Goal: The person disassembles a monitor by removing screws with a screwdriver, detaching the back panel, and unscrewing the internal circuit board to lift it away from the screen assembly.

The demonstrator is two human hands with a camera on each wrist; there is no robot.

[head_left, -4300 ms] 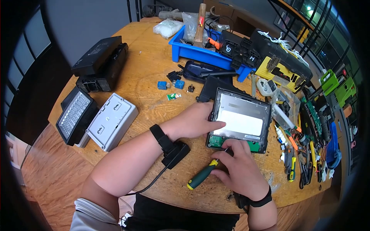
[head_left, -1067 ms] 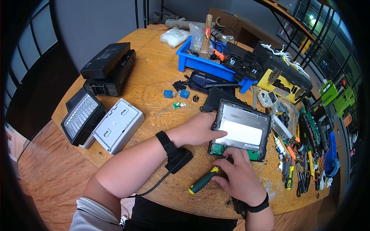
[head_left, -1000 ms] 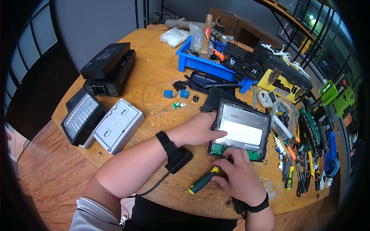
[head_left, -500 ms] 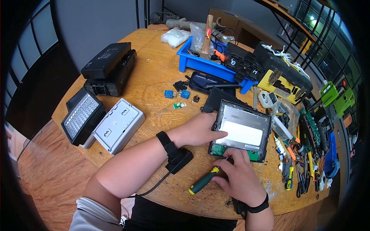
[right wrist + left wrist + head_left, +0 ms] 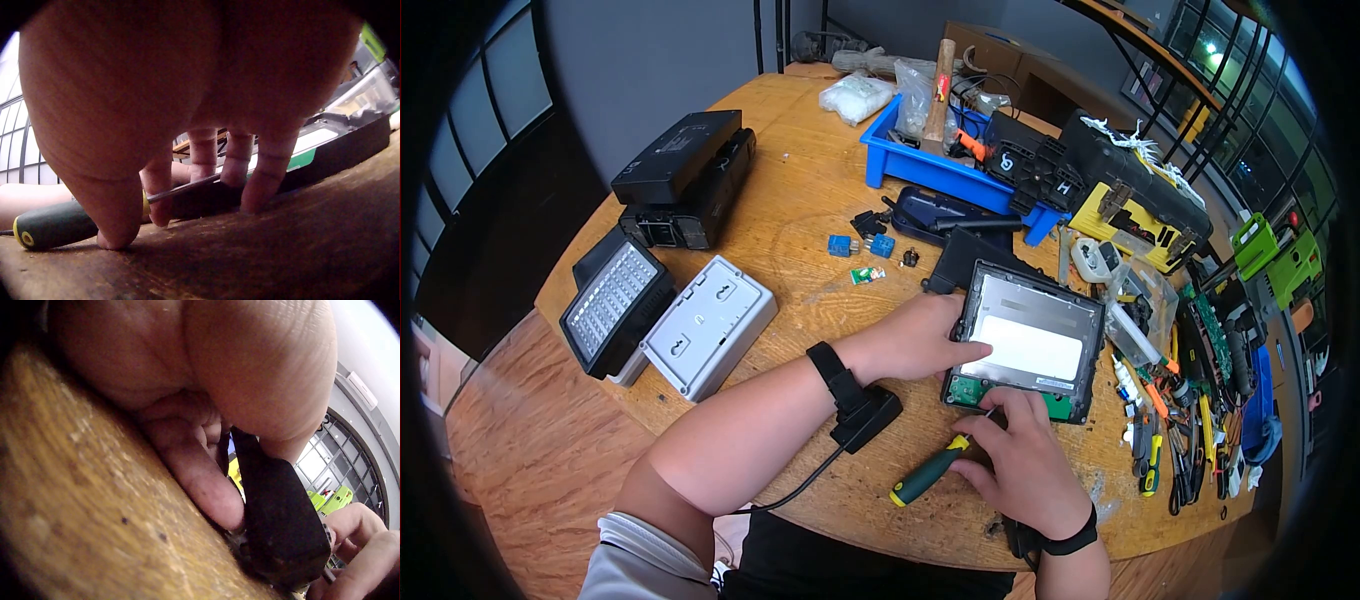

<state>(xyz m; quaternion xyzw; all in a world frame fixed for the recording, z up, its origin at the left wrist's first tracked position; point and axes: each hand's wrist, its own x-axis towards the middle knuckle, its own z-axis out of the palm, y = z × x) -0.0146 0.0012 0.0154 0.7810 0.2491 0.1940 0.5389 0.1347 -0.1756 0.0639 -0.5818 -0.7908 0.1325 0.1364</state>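
A flat display unit in a black frame (image 5: 1032, 345), with a silvery back panel, is tilted on the wooden table. My left hand (image 5: 915, 338) grips its left edge, thumb over the panel and the other fingers below, as the left wrist view shows around the black casing (image 5: 284, 519). Along the near edge runs a green circuit board (image 5: 967, 391). There my right hand (image 5: 1030, 455) holds a screwdriver (image 5: 927, 474) with a green and yellow handle. Its thumb lies by the handle (image 5: 53, 225) and its index finger at the metal shaft; the head view hides the tip behind the fingers.
Blue connectors (image 5: 881, 246) and a small circuit board (image 5: 867, 275) lie beyond my left hand. A white box (image 5: 710, 325) and an LED lamp (image 5: 612, 310) stand left. A blue bin (image 5: 935, 170) and a yellow-black toolbox (image 5: 1135, 190) are behind; hand tools (image 5: 1190, 430) crowd the right.
The head view has shifted since the oldest frame, so the table sits lower in it. Both hands, the display unit and the screwdriver keep nearly the same places relative to each other.
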